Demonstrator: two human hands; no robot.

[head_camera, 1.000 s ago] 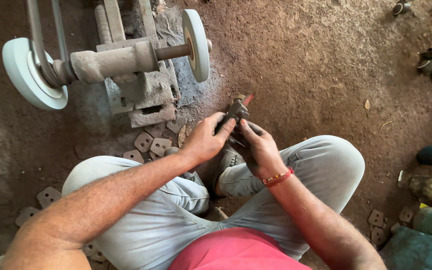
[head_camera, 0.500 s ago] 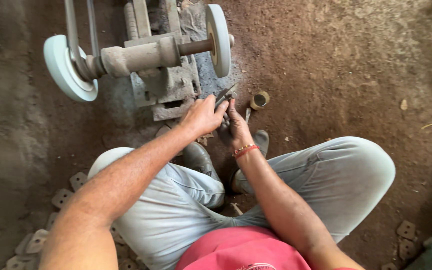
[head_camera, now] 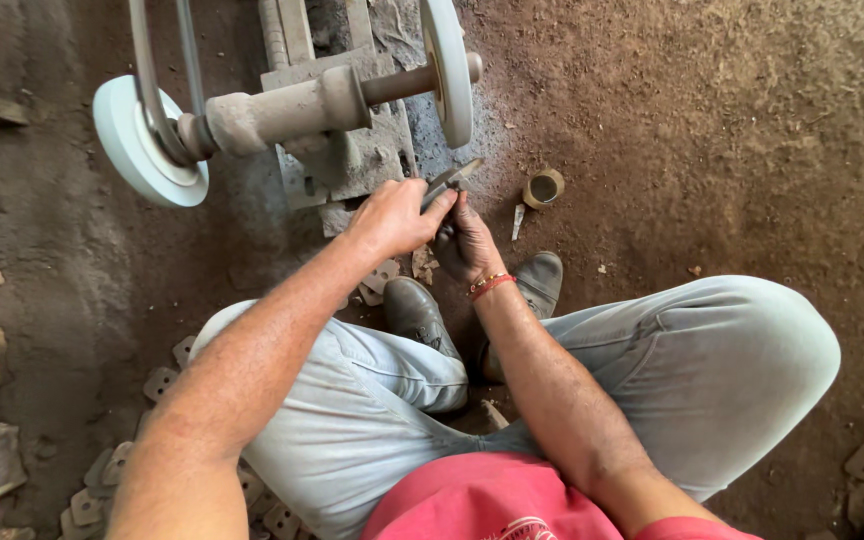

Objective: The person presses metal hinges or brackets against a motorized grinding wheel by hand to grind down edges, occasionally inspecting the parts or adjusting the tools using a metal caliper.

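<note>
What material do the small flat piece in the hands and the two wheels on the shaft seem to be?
Flat piece: probably metal; thin, grey, dull sheen, held by left hand and right hand.
Wheels: likely abrasive stone or buffing material; pale, matte, dusty.
Shaft: seemingly metal under crusted grey dust.

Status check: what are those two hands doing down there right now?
Left hand and right hand both grip a small metal blade. Blade just below the grinding wheel. Nothing between.

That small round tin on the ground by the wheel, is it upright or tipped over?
Upright. The small round tin stands on the dirt floor with its open mouth facing up; what is inside, cannot tell.
</note>
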